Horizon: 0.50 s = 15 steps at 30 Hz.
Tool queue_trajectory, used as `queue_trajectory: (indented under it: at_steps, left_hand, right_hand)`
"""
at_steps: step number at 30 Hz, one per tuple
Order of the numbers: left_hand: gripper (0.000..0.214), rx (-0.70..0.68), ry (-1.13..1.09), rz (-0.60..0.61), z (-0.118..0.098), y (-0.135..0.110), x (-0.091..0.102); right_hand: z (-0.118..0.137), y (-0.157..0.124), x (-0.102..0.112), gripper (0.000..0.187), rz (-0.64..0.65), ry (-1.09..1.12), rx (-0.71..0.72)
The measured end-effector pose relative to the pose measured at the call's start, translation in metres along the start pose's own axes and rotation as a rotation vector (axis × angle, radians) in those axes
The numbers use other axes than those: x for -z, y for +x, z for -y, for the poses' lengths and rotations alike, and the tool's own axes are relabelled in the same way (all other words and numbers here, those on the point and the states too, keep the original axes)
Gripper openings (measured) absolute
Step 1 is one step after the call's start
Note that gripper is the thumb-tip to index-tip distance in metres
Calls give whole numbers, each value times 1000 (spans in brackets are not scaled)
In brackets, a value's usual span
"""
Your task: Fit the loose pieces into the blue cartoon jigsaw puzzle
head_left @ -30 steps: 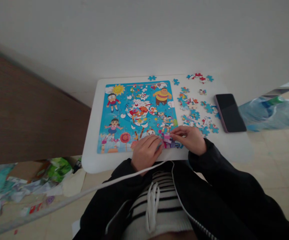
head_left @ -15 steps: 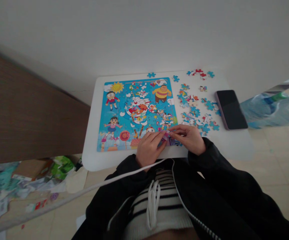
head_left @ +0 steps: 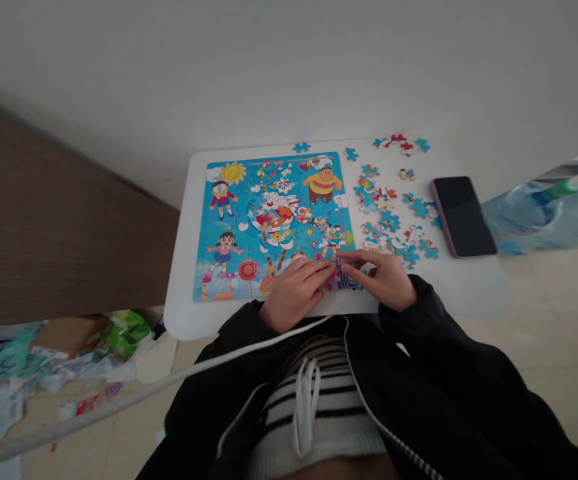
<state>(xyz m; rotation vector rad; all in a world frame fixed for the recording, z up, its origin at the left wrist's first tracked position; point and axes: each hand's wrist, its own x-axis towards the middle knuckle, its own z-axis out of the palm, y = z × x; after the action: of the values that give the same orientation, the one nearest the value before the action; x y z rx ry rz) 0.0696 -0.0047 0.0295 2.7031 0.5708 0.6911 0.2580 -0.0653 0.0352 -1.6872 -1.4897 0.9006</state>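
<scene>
A jigsaw puzzle [head_left: 203,267] with cartoon figures on a blue ground lies flat on a small white table [head_left: 181,307]. My left hand [head_left: 296,290] rests over its lower edge, fingers stretched out flat and their tips on the purple part at the lower right. Just right of those fingertips, my right hand [head_left: 383,277] has thumb and index finger apart, touching or nearly touching the same part of the picture. I see no piece between the fingers of either hand. The left hand covers some of the puzzle's bottom strip.
Several loose puzzle pieces [head_left: 389,221] are scattered right of the puzzle. A dark-screened phone [head_left: 463,217] lies beyond them, beside a clear plastic bag [head_left: 549,217]. A white cord [head_left: 209,365] crosses in front of my body. A brown wooden panel [head_left: 63,220] stands at left.
A purple piece was raised between my hands; now it is no longer lifted and my left fingers lie flat there. My right thumb and index finger have parted.
</scene>
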Motion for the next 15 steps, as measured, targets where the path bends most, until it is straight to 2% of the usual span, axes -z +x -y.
queue_trajectory:
  at_steps: [2, 4, 6, 8, 11, 15]
  left_hand:
    - [26, -35, -27, -14, 0, 2, 2]
    - [25, 5, -49, -94, -3, 4, 4]
    - [23, 151, -102, -200, -7, 5, 5]
    - [23, 347, -239, -249, -13, 6, 4]
    - [31, 539, -522, -217, -19, 7, 1]
    - [26, 592, -638, -200, -16, 11, 1]
  right_hand:
    - [3, 0, -1, 34, 51, 65, -3]
    - [6, 1, -2, 35, 34, 145, -36]
    - [8, 1, -4, 31, -34, 241, -87]
    - [10, 1, -6, 28, -91, 359, -133]
    - [13, -2, -12, 27, -106, 511, -202]
    - [14, -8, -19, 27, -38, 510, -209]
